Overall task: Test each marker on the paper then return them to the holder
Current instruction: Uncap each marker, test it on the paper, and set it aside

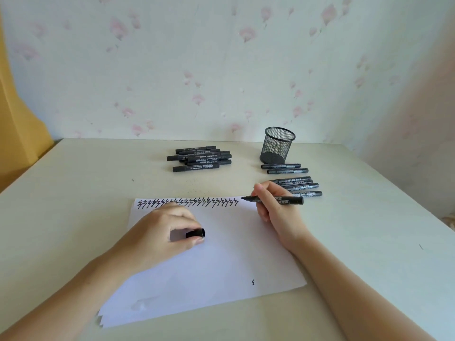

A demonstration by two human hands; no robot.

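Honestly, easy stuff: right hand (273, 207) pinches the light, stiff marker (278, 200) mid-barrel, tip at the paper's (221, 262) top edge. Left hand (167, 227) grips the cap (195, 233), pinning the flimsy sheet.

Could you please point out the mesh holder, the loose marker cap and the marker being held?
mesh holder (277, 146): head view, on its mesh side wall.
marker cap (195, 233): head view, middle of the cap's side.
held marker (289, 200): head view, barrel behind the fingers.
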